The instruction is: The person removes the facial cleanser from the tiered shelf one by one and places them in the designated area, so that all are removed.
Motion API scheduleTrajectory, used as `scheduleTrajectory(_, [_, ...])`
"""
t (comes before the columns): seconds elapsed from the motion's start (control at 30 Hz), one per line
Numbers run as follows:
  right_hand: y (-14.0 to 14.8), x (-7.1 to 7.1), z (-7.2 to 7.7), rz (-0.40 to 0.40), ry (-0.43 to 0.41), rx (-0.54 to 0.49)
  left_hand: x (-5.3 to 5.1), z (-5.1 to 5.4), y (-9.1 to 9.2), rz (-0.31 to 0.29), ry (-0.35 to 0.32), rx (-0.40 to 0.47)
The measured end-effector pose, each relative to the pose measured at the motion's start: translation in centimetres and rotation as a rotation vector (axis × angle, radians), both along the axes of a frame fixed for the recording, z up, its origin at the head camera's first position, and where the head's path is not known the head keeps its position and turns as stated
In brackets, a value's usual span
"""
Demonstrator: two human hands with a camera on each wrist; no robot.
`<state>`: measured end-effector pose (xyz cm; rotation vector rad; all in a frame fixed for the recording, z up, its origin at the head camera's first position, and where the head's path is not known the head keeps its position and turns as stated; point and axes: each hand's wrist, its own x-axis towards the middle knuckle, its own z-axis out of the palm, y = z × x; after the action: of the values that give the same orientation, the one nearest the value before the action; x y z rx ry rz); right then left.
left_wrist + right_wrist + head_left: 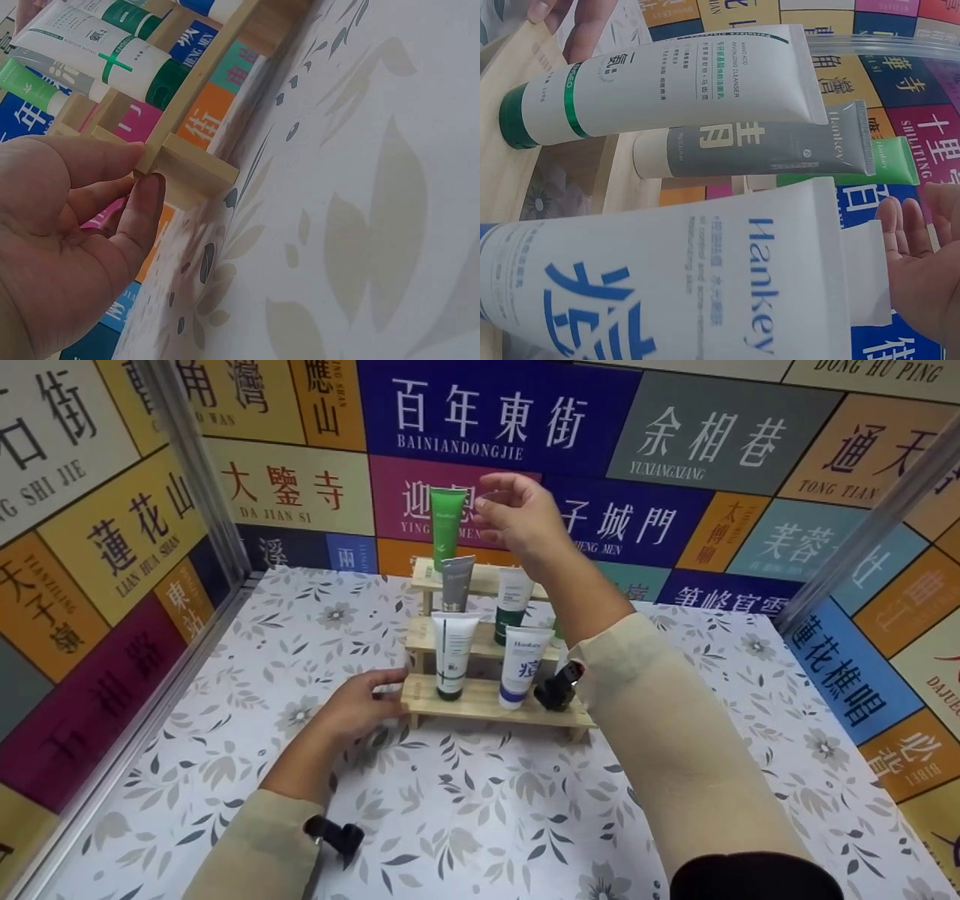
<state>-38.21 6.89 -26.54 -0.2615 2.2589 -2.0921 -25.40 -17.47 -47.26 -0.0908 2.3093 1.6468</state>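
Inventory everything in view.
Three-tier wooden stand: 1, tan, centre.
Flat-topped green tube: 1, green, top tier left.
Flat-topped grey tube: 1, grey, middle tier left.
White-and-dark-green tube: 1, two-tone, middle tier, right of grey.
White green-striped tube: 1, white/green, bottom tier left.
White blue-lettered tube: 1, white/blue, bottom tier, near middle.
Half-hidden items: count unclear, green/white, stand's right side.
White floral tabletop: 1, white/grey, beneath stand.
Lettered wall panels: many, multicoloured, back and sides.
Metal posts: 2, silver, corners.
Unidentified shape: 1, black, bottom edge.
Wrist cameras: 2, black, wrists.
Fabric sleeves: 2, beige, forearms.
Left hand: 1, bare, gripping stand's left end.
Right hand: 1, bare, beside green tube.
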Motion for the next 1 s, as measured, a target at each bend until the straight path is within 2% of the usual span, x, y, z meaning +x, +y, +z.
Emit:
scheduleTrajectory(0.33, [-1.2, -0.7, -0.1, 0.022, 0.009, 0.044, 0.2, -0.1, 0.2, 0.005, 0.028, 0.028])
scheduleTrajectory(0.57, [-1.6, -0.9, 0.2, 0.013, -0.011, 0.088, 0.2, 0.2, 0.1, 0.001, 0.040, -0.004])
scheduleTrajectory(0.83, [-1.9, -1.0, 0.2, 0.012, 0.010, 0.110, 0.2, 0.3, -0.1, -0.008, 0.031, -0.033])
scheduleTrajectory(1.0, [-1.8, -0.9, 0.0, 0.005, 0.035, 0.090, 0.2, 0.3, 0.0, 0.001, 0.003, -0.042])
